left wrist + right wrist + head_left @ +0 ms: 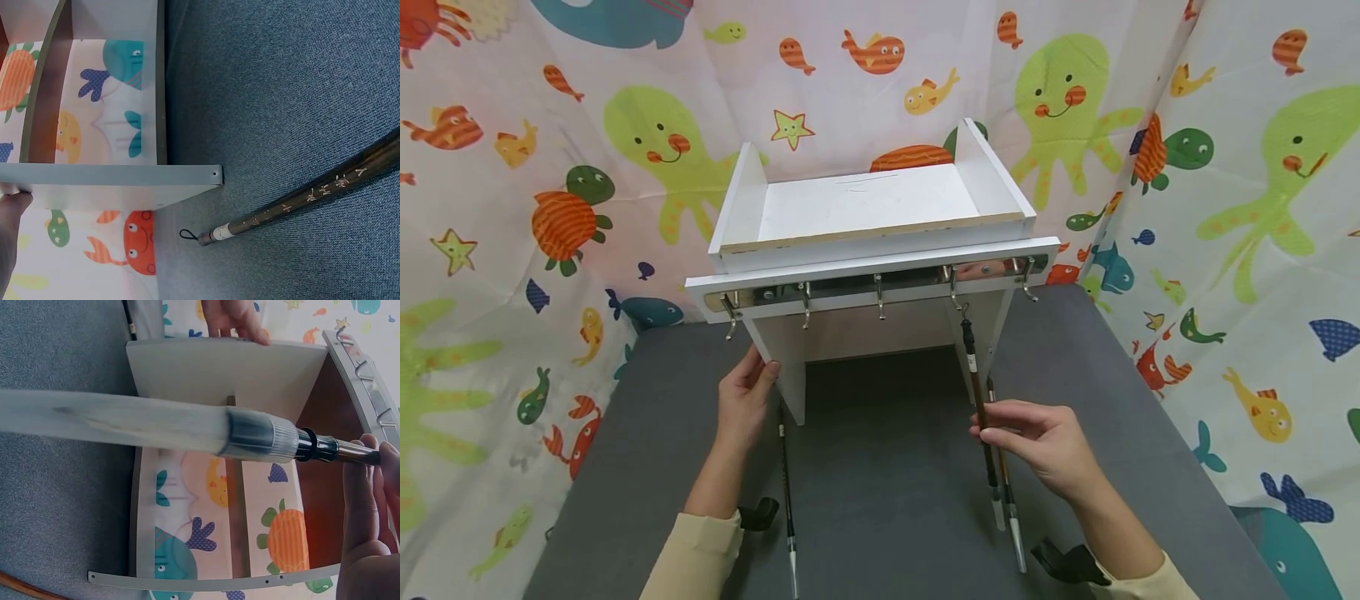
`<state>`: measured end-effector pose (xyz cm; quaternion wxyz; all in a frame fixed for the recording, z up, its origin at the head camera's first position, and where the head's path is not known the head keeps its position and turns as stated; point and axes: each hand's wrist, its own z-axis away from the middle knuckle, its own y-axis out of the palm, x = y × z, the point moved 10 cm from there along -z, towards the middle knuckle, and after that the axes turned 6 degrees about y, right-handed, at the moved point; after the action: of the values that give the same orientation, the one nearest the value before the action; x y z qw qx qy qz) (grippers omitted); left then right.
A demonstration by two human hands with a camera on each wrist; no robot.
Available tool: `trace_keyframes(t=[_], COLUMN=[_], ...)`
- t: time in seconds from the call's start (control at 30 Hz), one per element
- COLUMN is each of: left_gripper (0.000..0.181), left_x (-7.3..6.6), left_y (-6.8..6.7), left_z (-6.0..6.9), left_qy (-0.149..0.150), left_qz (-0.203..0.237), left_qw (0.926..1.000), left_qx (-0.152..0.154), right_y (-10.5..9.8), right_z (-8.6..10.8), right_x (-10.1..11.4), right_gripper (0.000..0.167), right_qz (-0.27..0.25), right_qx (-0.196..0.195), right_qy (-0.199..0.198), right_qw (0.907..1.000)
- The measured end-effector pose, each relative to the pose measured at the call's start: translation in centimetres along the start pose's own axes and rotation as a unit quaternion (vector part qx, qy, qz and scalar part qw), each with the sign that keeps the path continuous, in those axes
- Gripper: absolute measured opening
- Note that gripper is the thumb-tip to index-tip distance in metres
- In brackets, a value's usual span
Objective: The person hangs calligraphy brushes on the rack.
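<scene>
A white wooden shelf unit (865, 204) stands on the grey surface, with a metal strip of several hooks (879, 296) along its front. My left hand (745, 400) holds the edge of its left side panel (782, 375). Between thumb and fingers, my right hand (1037, 442) pinches the dark handle of a calligraphy brush (976, 367), whose tip points down. A clear cap (156, 422) covers its bristles. The brush's top loop (965, 311) is at the tip of the fourth hook from the left; whether it is caught there I cannot tell.
Another capped brush (1015, 533) with a brown handle lies just behind the held one. A dark brush (281, 209) with carved characters lies by the left panel. A curtain (850, 108) printed with sea animals hangs behind and beside the grey table (880, 500).
</scene>
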<state>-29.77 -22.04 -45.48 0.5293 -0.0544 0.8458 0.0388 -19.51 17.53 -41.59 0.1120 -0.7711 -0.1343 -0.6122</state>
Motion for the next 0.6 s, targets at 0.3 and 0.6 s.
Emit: trace_keyframes(t=[0.3,0.6], left_gripper=[0.05,0.051], left_x=[0.0,-0.01], left_y=[-0.02,-0.07], left_z=[0.06,0.1], left_qy=[-0.004,-0.013], left_qz=[-0.015,-0.018], left_qw=[0.9999,0.9997], left_qx=[0.004,0.002], right_y=[0.12,0.21], right_z=[-0.19,-0.59], right_x=[-0.4,-0.41], right_gripper=[0.031,0.032], right_qz=[0.021,0.014], right_qx=[0.004,0.008], right_qy=[-0.004,-0.002], right_qw=[0.9998,0.9999])
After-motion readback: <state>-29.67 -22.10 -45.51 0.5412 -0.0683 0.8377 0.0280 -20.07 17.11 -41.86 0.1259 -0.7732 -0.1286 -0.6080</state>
